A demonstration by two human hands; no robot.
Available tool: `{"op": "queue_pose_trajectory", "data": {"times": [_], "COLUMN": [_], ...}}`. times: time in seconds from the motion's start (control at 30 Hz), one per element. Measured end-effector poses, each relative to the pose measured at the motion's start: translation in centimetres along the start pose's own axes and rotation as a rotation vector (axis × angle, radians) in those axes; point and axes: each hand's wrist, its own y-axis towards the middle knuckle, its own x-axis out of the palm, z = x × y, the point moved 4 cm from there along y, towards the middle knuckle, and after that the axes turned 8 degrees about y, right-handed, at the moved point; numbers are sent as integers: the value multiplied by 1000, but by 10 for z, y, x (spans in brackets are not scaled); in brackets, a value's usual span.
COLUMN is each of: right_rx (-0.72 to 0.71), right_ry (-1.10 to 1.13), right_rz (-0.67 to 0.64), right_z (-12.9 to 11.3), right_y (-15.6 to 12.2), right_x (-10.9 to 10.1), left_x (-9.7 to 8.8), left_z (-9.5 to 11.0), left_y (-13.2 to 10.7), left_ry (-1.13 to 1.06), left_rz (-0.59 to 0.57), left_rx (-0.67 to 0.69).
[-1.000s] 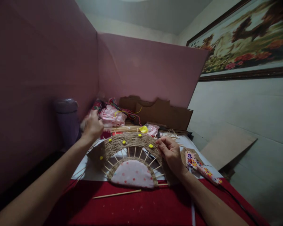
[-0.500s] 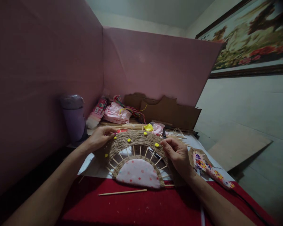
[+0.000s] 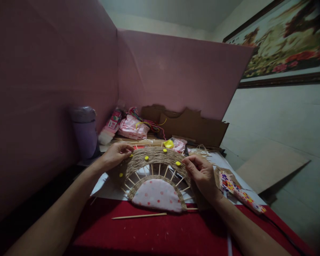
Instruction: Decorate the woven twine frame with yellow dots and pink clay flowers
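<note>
A half-round woven twine piece (image 3: 152, 155) stands tilted up in front of me. Thin wooden sticks run through it like spokes, and several yellow dots (image 3: 146, 158) sit on the twine band. Its middle is a white half-disc of cloth with red spots (image 3: 158, 195). My left hand (image 3: 117, 156) has its fingers closed at the upper left edge of the band, beside a yellow dot. On the right edge, my right hand (image 3: 202, 174) pinches with thumb and forefinger near another dot. What lies under the fingertips is hidden.
A loose pointed stick (image 3: 139, 216) lies on the red cloth (image 3: 117, 238). A flower-patterned tool with a cord (image 3: 240, 193) rests at right. Behind are a purple cup (image 3: 85, 138), a pink spotted bundle (image 3: 133, 128), bundled sticks and torn cardboard (image 3: 189, 126).
The view shifts very slightly. My left fingertips have moved a little and now partly cover the yellow dot beside them. My right hand stays at the right edge.
</note>
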Motion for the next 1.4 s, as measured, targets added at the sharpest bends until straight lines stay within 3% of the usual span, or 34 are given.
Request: {"op": "queue_pose_trajectory", "data": {"times": [0.2,0.93,1.23,1.4], "right_rx": [-20,-37,-27,-29], "right_ry": [4,3,12,10], "right_rz": [-1,19,31,31], "right_z": [0,0,-1,1], "right_y": [0,1,1,1], "right_x": [0,-2,-2,-3], "left_x": [0,0,0,1], "left_z": [-1,1,1,-4], "left_y": [2,1,0,2], "left_ry": [58,110,31,93], "left_rz": [-38,19,8,44], "left_rx": [-19,59,44,113]}}
